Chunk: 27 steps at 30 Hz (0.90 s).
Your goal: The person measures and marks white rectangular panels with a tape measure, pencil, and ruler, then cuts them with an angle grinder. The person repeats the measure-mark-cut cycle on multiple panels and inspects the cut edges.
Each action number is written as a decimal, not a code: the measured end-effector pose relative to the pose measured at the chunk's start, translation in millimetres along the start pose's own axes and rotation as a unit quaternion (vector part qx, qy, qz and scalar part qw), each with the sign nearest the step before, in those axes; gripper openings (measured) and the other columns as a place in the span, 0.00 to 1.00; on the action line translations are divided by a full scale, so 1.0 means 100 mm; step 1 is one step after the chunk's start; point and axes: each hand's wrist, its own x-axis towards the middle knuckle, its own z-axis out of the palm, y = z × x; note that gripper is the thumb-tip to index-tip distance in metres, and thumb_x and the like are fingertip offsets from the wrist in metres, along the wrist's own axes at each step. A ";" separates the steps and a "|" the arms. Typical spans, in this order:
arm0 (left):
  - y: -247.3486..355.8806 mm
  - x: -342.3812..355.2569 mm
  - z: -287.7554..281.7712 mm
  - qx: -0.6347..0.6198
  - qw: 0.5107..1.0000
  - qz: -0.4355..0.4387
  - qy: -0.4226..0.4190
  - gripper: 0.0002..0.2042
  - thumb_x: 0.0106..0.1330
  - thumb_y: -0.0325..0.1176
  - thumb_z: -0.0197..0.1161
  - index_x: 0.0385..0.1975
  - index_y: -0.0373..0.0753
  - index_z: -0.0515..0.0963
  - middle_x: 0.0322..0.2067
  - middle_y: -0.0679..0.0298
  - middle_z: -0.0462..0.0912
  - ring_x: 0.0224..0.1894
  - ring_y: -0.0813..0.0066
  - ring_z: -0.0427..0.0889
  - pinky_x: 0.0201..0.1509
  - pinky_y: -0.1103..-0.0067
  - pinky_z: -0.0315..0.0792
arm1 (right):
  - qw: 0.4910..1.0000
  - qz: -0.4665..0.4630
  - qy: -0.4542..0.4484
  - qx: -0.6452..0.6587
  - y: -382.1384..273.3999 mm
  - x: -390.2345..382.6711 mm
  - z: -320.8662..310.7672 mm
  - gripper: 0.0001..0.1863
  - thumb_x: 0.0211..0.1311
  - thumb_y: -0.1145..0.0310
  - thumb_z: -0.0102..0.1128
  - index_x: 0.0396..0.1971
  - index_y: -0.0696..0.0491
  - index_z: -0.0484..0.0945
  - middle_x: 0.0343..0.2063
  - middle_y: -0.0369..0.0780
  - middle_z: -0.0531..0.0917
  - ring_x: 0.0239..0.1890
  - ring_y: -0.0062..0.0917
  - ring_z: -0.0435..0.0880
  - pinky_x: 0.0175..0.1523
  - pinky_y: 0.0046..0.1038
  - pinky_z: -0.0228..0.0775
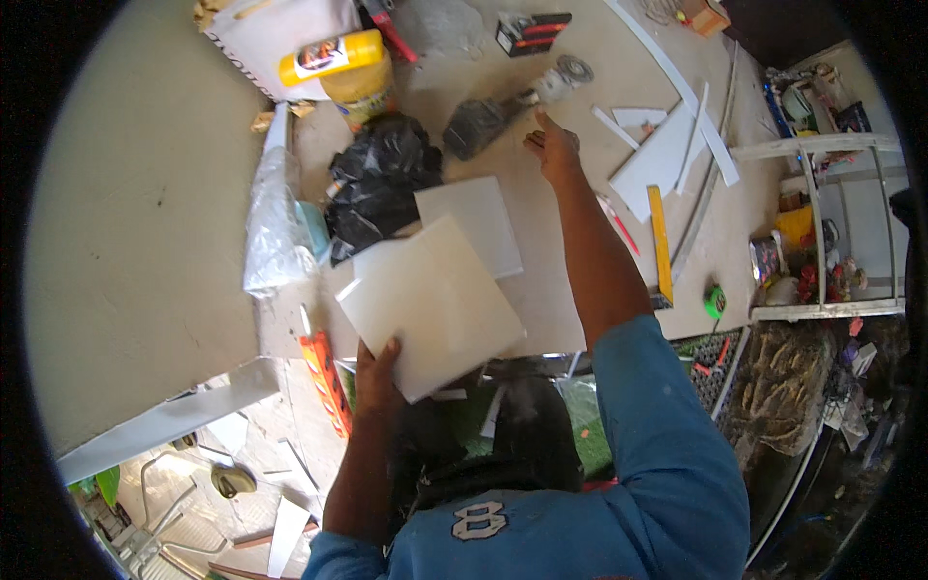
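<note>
White panel (pixel 440 304), over the table's (pixel 556 309) near edge, was pinched at its near left edge by the left hand (pixel 379 375), thumb uppermost. It was probably light and stiff, its smooth face slippery and its corners apt to chip; opposite edges likely offered the surest hold. The right arm stretched far, the right hand (pixel 556 153) apparently empty, fingers parted beside the grinder (pixel 488 121); contact could not be told.

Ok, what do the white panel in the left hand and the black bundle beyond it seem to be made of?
White panel: smooth and fairly glossy, with a soft sheen across its face; probably plastic sheet, though glazed tile can't be ruled out.
Black bundle: most likely thin, shiny plastic film, judging by its crinkles and bright glints.
</note>
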 end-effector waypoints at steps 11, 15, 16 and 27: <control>0.43 -0.21 -0.61 0.087 0.995 -0.035 0.011 0.31 0.79 0.35 0.66 0.78 0.41 0.62 0.70 0.55 0.75 0.69 0.55 0.78 0.71 0.60 0.77 | 0.982 0.082 0.020 0.169 -0.14 -0.21 0.72 0.34 0.79 0.43 0.61 0.64 0.61 0.76 0.52 0.49 0.84 0.48 0.43 0.88 0.54 0.46 0.85; 0.45 0.43 -0.35 -0.087 0.995 -0.006 -0.052 0.25 0.78 0.32 0.66 0.72 0.37 0.70 0.63 0.56 0.81 0.63 0.59 0.83 0.67 0.61 0.80 | 0.995 0.031 -0.084 0.038 -0.35 -1.33 -0.05 0.31 0.75 0.43 0.67 0.55 0.61 0.79 0.39 0.46 0.86 0.38 0.37 0.88 0.43 0.43 0.84; 0.43 0.59 -0.25 -0.098 0.995 -0.006 -0.028 0.24 0.77 0.32 0.67 0.70 0.36 0.72 0.61 0.56 0.83 0.61 0.61 0.84 0.66 0.62 0.81 | 0.993 0.018 -0.106 0.045 -0.44 -1.62 -0.23 0.26 0.73 0.48 0.71 0.51 0.58 0.81 0.35 0.43 0.86 0.35 0.33 0.88 0.40 0.40 0.83; 0.12 1.44 0.42 -0.070 0.995 0.049 -0.054 0.19 0.75 0.33 0.71 0.63 0.37 0.79 0.56 0.58 0.88 0.54 0.65 0.88 0.59 0.67 0.84 | 0.846 -0.089 -0.190 -0.491 -0.88 -4.06 -1.47 0.35 0.52 0.64 0.86 0.55 0.60 0.75 0.44 0.48 0.88 0.45 0.35 0.91 0.52 0.39 0.84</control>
